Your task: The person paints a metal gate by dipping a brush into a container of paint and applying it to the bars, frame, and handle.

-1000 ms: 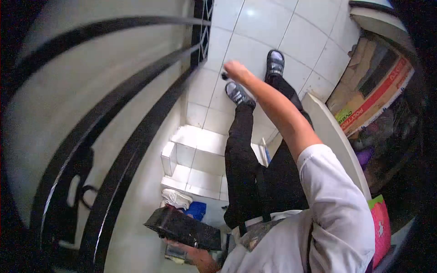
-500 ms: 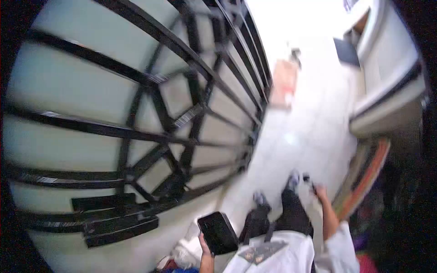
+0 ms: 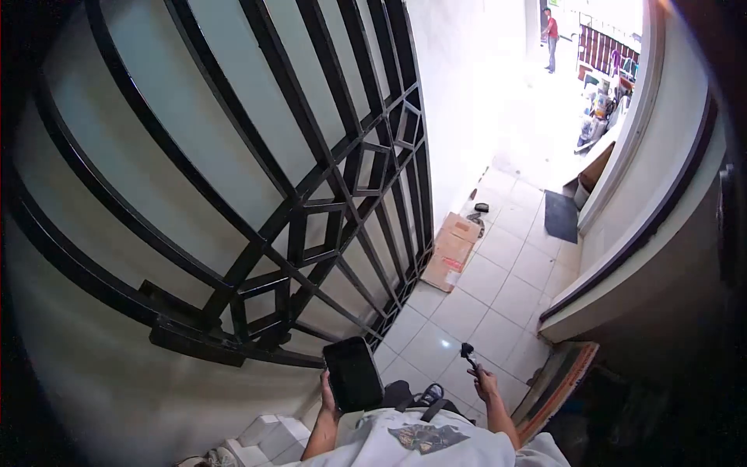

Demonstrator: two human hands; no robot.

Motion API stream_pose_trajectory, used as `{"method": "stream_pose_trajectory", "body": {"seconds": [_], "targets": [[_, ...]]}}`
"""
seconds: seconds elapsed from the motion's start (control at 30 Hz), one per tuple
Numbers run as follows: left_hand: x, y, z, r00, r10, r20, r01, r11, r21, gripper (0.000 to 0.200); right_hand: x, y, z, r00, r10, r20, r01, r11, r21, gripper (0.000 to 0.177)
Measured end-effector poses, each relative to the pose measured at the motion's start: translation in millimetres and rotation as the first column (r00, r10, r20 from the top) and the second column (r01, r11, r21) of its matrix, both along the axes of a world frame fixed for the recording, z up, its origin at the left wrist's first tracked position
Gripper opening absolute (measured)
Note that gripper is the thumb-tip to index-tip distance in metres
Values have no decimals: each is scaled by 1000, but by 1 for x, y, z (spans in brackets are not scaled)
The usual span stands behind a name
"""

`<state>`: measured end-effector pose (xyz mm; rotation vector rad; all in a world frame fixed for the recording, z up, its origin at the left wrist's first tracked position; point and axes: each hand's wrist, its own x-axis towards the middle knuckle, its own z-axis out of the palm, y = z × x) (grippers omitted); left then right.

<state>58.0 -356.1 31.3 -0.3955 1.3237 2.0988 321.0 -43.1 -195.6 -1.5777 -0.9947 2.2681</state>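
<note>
My left hand (image 3: pixel 328 395) is closed on the near left edge of a black rectangular tray (image 3: pixel 354 375) with rounded corners, held in front of my body at the foot of the metal gate. Nothing shows inside its dark surface. In my right hand (image 3: pixel 485 383), the fingers are wrapped round the handle of a small brush-like tool (image 3: pixel 468 352). Its dark head points forward and away from me, over the floor tiles. The two hands are well apart, and neither held thing touches the other.
A black barred gate (image 3: pixel 311 206) curves along the left. Flattened cardboard (image 3: pixel 451 253) lies on the tiled floor (image 3: pixel 459 315), with a dark mat (image 3: pixel 561 216) farther on. A striped-edged board (image 3: pixel 562 389) leans at the right. Far off, a person (image 3: pixel 551 39) stands near piled items.
The view has swung and steadied, now showing more of the passage and the person outside. Both hands keep hold of the black tray and the brush-like tool.
</note>
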Motion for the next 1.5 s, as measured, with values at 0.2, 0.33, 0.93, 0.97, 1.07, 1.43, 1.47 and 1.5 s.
{"method": "stream_pose_trajectory", "body": {"seconds": [0.2, 0.33, 0.93, 0.97, 1.07, 1.43, 1.47, 1.5], "targets": [[-15, 52, 30, 988, -133, -82, 139, 987, 81, 62, -23, 28, 35, 996, 18, -86, -18, 1000, 5, 41], [-29, 86, 24, 986, -153, -73, 164, 971, 173, 64, -26, 46, 40, 960, 5, -279, 0, 1000, 17, 38], [-155, 288, 12, 985, -171, 30, 153, 938, 310, 58, -143, 280, 85, 980, 24, -198, -21, 1000, 18, 31], [-161, 296, 17, 984, -174, 30, 160, 952, 261, 58, -153, 293, 81, 970, 1, -245, 7, 1000, 29, 35], [-182, 320, -13, 989, -134, 59, 113, 957, 268, 61, -184, 326, 98, 949, 23, -315, -28, 1000, -12, 37], [-205, 440, 11, 997, 71, -20, -68, 991, 119, 62, -273, 473, 73, 929, 54, -366, -107, 986, -126, 40], [-204, 453, 6, 996, 83, -36, -79, 991, 104, 62, -280, 494, 69, 930, 54, -362, -112, 984, -141, 41], [-201, 468, 2, 996, 82, -27, -79, 992, 94, 62, -283, 515, 64, 920, 117, -374, -168, 980, -107, 43]]}}
